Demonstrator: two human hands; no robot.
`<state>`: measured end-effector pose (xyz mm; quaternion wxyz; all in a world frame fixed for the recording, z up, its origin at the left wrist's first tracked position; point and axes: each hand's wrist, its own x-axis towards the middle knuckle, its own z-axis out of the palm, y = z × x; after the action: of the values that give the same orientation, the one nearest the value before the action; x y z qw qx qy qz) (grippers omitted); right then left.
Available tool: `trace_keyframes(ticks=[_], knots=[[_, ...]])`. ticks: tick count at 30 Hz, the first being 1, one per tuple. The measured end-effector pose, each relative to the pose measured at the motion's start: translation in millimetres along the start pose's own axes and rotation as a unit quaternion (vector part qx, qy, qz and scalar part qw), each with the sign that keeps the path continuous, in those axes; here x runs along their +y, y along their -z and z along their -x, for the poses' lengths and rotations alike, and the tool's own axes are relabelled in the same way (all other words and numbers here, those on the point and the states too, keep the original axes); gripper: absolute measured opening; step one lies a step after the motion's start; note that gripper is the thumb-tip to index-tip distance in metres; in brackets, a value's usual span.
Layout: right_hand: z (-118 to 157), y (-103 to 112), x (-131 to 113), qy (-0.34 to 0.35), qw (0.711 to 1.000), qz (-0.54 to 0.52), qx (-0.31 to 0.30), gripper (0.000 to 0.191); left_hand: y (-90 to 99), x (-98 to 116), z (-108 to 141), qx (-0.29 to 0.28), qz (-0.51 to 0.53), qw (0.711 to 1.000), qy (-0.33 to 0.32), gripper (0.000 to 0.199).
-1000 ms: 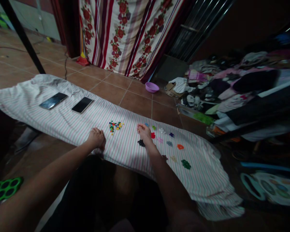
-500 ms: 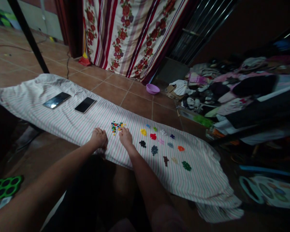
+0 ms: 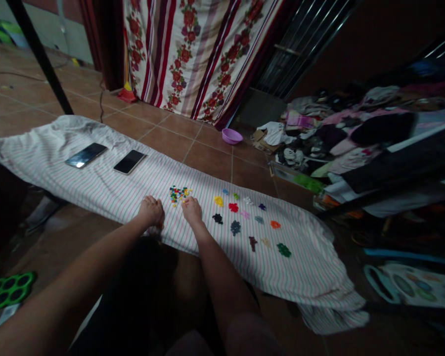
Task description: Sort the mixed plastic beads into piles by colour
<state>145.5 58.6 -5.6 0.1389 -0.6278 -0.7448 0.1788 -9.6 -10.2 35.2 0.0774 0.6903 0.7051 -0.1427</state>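
Striped cloth [image 3: 200,237] bears two phones [image 3: 107,159]; I see my right fingers [image 3: 187,201] at the mixed pieces [image 3: 176,194], grip unclear, left fingers [image 3: 153,203] curled.

Worktop [image 3: 96,185]: phones [image 3: 129,162] left, single pile [image 3: 178,194] mid, small piles [image 3: 235,227] right. Basin [image 3: 232,137] on floor [image 3: 168,129] beyond far edge.

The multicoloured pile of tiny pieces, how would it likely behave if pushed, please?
The multicoloured pile of tiny pieces would probably spread rather than move as one, since its pieces look loose. Each is likely light, being tiny beside the right hand.
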Motion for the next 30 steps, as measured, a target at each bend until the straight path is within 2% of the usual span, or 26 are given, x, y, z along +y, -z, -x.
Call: trace_keyframes(ticks=[4,8,16,25,30], knots=[[9,-1,0,0.009,1.000,0.018,0.015,0.019,1.9,1,0,-0.013,-0.001,1.000,0.003,0.105],[19,-2,1,0.008,0.999,0.024,0.031,0.019,8.7,3,2,-0.028,-0.010,1.000,0.010,0.102],[35,-4,13,0.035,0.996,-0.050,0.058,0.017,18.8,3,15,-0.015,0.004,1.000,0.004,0.088],[58,-5,23,0.034,0.990,-0.111,0.082,0.016,19.6,4,16,-0.020,-0.016,1.000,-0.006,0.093],[70,1,30,0.047,0.990,-0.117,0.066,0.014,20.3,6,16,-0.017,-0.043,0.999,-0.009,0.083]])
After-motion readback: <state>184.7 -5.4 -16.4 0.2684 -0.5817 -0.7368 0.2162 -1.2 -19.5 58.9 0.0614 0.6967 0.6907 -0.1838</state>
